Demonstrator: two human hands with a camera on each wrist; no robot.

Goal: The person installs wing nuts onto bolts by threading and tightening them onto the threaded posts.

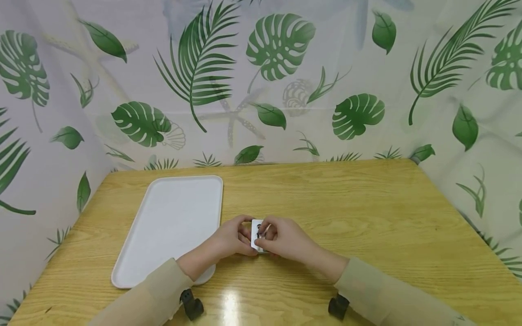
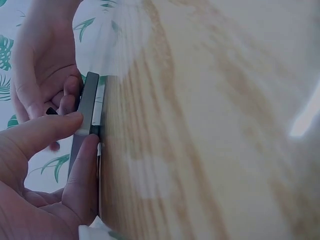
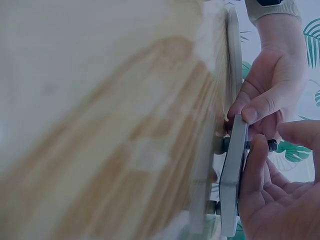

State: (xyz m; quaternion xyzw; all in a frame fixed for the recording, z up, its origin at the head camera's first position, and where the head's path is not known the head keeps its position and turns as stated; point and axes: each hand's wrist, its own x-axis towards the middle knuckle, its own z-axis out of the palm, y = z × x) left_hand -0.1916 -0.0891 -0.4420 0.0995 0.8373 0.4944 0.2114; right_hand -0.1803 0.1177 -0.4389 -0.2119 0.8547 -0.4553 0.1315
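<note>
A small flat rectangular plate (image 1: 255,228), white on its upper face, is held just above the table. My left hand (image 1: 230,237) grips its left side, with the thumb on one face and a finger on the other in the left wrist view. My right hand (image 1: 287,237) bends over the upper face; its thumb and index finger are around a dark threaded bolt (image 3: 272,145) that sticks out there. On the plate's underside, a dark round bolt head (image 3: 212,207) shows near one end. The right fingers hide part of the upper face.
To the left on the wooden table (image 1: 367,217) lies a white tray (image 1: 175,213), its right edge close to my left hand and forearm. A leaf-print cloth (image 1: 285,90) hangs behind the table and along both sides. Dark wrist cameras (image 1: 191,305) hang under both sleeves.
</note>
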